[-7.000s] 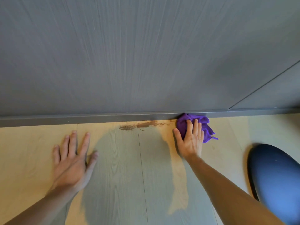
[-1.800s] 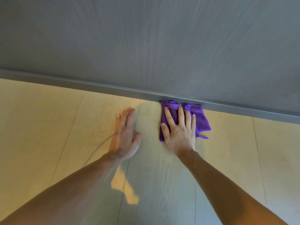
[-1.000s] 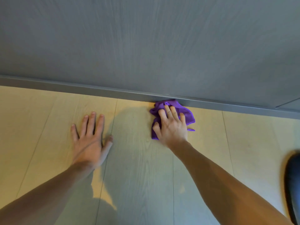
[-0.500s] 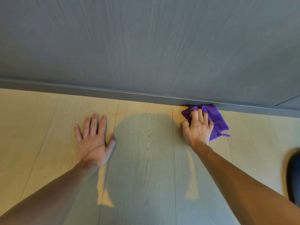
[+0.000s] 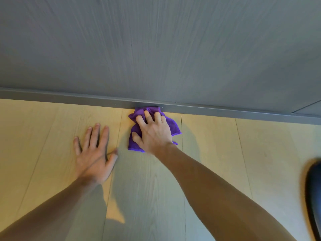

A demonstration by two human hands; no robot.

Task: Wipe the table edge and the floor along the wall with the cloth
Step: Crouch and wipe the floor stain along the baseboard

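A crumpled purple cloth point(image 5: 173, 126) lies on the light wooden floor point(image 5: 217, 153), its far end touching the grey skirting strip point(image 5: 69, 98) at the foot of the grey wall point(image 5: 156, 49). My right hand point(image 5: 153, 134) lies on top of the cloth with fingers bent, pressing it down. My left hand point(image 5: 94, 155) rests flat on the floor planks to the left of the cloth, fingers spread, with nothing in it.
A dark blue rounded shape point(image 5: 314, 197), probably my knee, shows at the right edge. A thin seam point(image 5: 307, 106) crosses the wall panel at the far right. Shadows of my arms fall on the planks below my hands.
My right hand has slid the cloth to the left along the skirting since half a second ago, closer to my left hand. The left hand has stayed flat on the floor.
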